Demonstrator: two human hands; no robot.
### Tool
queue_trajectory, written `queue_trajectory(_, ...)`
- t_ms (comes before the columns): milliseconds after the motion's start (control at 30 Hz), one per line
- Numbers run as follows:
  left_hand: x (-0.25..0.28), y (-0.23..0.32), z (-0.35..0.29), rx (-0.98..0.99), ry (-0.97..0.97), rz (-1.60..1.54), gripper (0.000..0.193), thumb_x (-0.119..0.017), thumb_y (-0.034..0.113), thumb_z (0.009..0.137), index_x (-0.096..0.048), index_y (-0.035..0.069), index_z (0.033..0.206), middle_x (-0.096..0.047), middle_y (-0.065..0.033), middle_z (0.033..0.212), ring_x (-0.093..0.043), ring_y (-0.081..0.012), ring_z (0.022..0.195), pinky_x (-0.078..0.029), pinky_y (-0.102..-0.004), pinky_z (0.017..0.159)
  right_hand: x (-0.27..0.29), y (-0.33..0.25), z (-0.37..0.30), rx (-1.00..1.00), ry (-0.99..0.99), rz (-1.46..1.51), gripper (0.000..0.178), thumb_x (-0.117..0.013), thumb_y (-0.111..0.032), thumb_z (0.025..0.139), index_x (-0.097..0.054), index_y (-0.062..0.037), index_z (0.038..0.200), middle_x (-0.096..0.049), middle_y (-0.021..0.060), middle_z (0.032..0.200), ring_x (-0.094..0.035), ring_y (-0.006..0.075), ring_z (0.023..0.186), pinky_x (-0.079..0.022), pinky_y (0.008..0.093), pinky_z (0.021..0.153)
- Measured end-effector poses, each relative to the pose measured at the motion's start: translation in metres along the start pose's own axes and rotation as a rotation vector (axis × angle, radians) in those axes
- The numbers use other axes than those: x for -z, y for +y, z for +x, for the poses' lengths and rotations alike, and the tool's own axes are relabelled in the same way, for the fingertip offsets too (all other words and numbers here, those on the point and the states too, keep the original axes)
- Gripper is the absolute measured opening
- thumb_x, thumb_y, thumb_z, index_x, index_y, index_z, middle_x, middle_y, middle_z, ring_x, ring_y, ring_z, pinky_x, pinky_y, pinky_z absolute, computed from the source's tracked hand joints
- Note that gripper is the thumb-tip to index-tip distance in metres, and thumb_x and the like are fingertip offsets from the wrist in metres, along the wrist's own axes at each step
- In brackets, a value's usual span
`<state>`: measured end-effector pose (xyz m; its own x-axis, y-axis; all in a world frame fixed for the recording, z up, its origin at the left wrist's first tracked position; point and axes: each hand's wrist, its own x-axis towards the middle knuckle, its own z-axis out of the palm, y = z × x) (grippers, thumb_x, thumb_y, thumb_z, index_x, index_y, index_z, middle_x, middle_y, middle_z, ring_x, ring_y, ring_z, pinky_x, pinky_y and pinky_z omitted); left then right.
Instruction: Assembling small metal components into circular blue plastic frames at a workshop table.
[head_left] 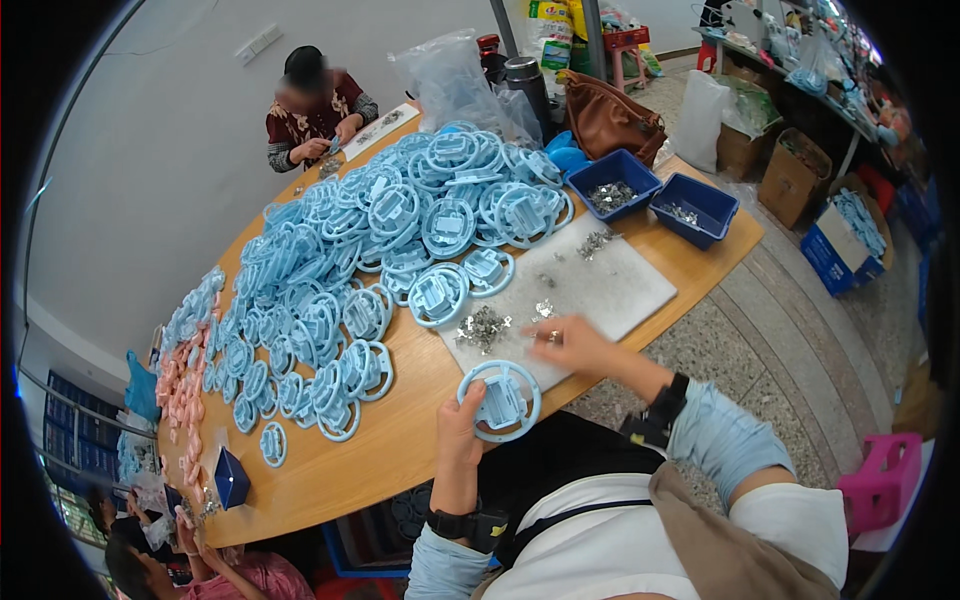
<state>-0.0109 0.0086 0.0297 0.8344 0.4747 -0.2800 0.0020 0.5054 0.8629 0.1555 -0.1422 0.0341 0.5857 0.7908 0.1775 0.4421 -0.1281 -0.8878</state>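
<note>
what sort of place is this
Probably a small assembly workshop: light blue plastic parts are heaped on the table, blue bins hold small metal pieces, and another person works at its far edge.

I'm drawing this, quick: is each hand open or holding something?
Left hand: closed, holding a blue plastic ring piece.
Right hand: blurred near small metal pieces; its grip can't be told.

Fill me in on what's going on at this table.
The person's left hand holds a light blue wheel by its rim, near the table's edge. The right hand, blurred, is at the white board beside small metal parts; whether it grips one is unclear. A big pile of similar wheels covers much of the table, with two blue bins of metal parts beyond the board. Across the table, a co-worker handles a small blue piece.
</note>
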Motion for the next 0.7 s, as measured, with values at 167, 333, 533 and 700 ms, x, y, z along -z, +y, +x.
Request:
queue_trajectory(167,-0.002,-0.005,0.006,-0.042,0.032,0.031,0.024,-0.06,0.016,0.083,-0.058,-0.003,0.097,-0.062,-0.0077,0.087,-0.061,-0.014,0.076,-0.051,-0.0272,0.066,0.064,0.042,0.05,-0.008,0.482,-0.428,0.014,-0.056,-0.007,0.071,-0.065,0.001,0.077,-0.061,0.0204,0.076,-0.059,0.0346,0.072,-0.048,0.0381,0.069)
queue_trajectory(333,0.001,-0.007,0.007,0.003,0.056,-0.051,0.023,-0.059,0.016,0.083,-0.059,-0.002,0.097,-0.063,-0.0079,0.087,-0.062,-0.0151,0.074,-0.052,-0.0276,0.066,0.06,0.058,0.07,-0.076,0.426,-0.596,0.012,-0.055,-0.006,0.072,-0.061,0.0038,0.073,-0.058,0.0222,0.076,-0.057,0.0368,0.074,-0.045,0.0413,0.069)
queue_trajectory(533,0.008,-0.011,0.011,0.052,0.037,-0.076,0.025,-0.059,0.017,0.084,-0.057,-0.001,0.101,-0.062,-0.0083,0.092,-0.061,-0.0154,0.081,-0.052,-0.0287,0.069,0.058,0.068,0.073,-0.122,0.429,-0.655,0.012,-0.053,-0.006,0.073,-0.06,0.0028,0.078,-0.057,0.023,0.081,-0.057,0.0368,0.077,-0.045,0.0422,0.071)
queue_trajectory(700,0.012,-0.008,0.017,0.116,0.032,-0.064,0.027,-0.056,0.022,0.086,-0.056,0.002,0.104,-0.06,-0.0051,0.094,-0.059,-0.0126,0.081,-0.049,-0.0251,0.062,0.063,0.029,0.056,-0.014,0.252,-0.443,0.01,-0.053,-0.007,0.075,-0.059,0.0017,0.077,-0.058,0.02,0.082,-0.056,0.0351,0.078,-0.044,0.042,0.07)
